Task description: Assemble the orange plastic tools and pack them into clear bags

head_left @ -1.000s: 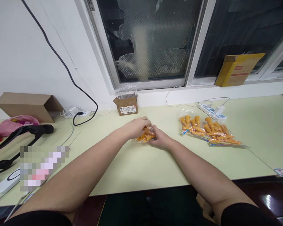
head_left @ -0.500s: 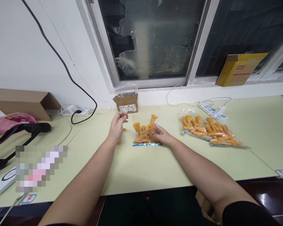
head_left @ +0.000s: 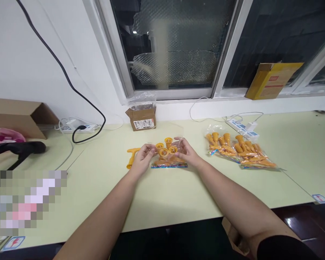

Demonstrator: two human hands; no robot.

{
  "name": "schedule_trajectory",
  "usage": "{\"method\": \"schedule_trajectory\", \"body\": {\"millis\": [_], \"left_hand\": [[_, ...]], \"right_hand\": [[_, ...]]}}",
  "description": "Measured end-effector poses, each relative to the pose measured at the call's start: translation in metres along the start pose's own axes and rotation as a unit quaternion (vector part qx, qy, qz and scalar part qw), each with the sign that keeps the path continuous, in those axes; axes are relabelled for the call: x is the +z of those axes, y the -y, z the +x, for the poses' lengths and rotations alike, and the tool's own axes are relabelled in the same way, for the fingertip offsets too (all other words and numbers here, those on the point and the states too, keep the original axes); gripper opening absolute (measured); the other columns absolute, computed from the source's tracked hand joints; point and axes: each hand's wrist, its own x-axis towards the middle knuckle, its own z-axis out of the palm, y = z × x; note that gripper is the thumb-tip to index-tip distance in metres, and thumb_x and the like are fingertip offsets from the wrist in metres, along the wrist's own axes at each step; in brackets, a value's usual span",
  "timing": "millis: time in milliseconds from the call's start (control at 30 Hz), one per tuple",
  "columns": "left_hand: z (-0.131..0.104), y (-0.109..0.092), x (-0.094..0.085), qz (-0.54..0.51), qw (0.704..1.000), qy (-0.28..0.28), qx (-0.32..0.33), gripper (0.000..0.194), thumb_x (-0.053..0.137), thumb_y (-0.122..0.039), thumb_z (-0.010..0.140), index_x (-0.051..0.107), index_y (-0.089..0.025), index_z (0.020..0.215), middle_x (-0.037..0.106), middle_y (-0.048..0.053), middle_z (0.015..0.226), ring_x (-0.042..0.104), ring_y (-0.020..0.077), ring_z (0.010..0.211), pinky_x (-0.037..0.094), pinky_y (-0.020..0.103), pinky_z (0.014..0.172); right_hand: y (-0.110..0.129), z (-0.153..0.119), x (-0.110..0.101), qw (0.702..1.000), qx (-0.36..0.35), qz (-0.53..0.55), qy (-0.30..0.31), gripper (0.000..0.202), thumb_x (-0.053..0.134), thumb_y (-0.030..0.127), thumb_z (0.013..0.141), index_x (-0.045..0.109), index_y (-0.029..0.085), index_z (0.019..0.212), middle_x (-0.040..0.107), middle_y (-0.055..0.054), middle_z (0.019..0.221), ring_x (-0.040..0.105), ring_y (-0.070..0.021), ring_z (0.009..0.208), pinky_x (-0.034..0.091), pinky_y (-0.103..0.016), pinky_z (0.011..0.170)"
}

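Note:
A clear plastic bag point(head_left: 169, 163) with a colourful printed strip lies in front of me, holding several orange plastic toys point(head_left: 164, 152) whose round flared ends point up. At its left side, my left hand point(head_left: 144, 157) has thumb and fingers closed on the bag near one flared end. On the opposite side my right hand point(head_left: 187, 153) grips the clear film. Just left of my left hand lies a loose orange T-shaped piece point(head_left: 131, 157), partly hidden by that hand.
More bags of orange toys point(head_left: 241, 150) lie to the right, near a white power strip point(head_left: 242, 128). A small cardboard box point(head_left: 141, 118) stands by the window. At left are a larger carton point(head_left: 14, 115), a black cable point(head_left: 67, 77) and a black strap-like object point(head_left: 24, 148).
My left hand has come down and right from above the table onto the bag's left side. The rear toy has shifted left among the others. The T-shaped piece shows more now.

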Motion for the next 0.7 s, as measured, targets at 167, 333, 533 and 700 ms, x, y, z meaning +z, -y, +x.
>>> {"method": "schedule_trajectory", "body": {"millis": [167,333,533,700], "left_hand": [[-0.003,-0.002,0.004,0.020,0.999,-0.032,0.021,0.039,0.071,-0.058,0.086,0.060,-0.020,0.089,0.068,0.007,0.103,0.067,0.0188,0.095,0.058,0.038,0.093],[-0.004,-0.009,0.005,0.014,0.998,-0.061,0.028,0.040,0.071,-0.057,0.086,0.056,-0.021,0.084,0.069,0.007,0.103,0.068,0.0187,0.094,0.058,0.038,0.091],[-0.007,-0.013,0.008,-0.019,0.998,-0.052,0.028,0.041,0.070,-0.057,0.088,0.052,-0.021,0.088,0.071,0.010,0.117,0.069,0.0204,0.103,0.059,0.038,0.091],[-0.006,-0.008,0.008,-0.060,0.996,-0.029,0.065,0.037,0.070,-0.054,0.090,0.055,-0.020,0.090,0.073,0.011,0.119,0.069,0.0218,0.109,0.058,0.040,0.095]], "right_hand": [[0.011,0.002,0.005,0.994,-0.021,-0.050,-0.096,0.047,0.069,0.059,0.089,0.066,0.025,0.120,0.071,-0.010,0.116,0.067,-0.0275,0.115,0.052,-0.045,0.102],[0.019,0.004,0.006,0.977,-0.008,-0.092,-0.190,0.042,0.069,0.063,0.087,0.077,0.022,0.092,0.077,-0.009,0.096,0.071,-0.0285,0.098,0.055,-0.046,0.095],[0.023,0.002,0.010,0.979,-0.039,-0.063,-0.191,0.037,0.073,0.060,0.086,0.073,0.023,0.084,0.075,-0.007,0.094,0.070,-0.0245,0.092,0.057,-0.043,0.091],[0.024,0.002,0.014,0.974,-0.098,-0.025,-0.201,0.032,0.078,0.055,0.084,0.069,0.025,0.087,0.071,-0.005,0.097,0.070,-0.0222,0.097,0.057,-0.042,0.095]]}}
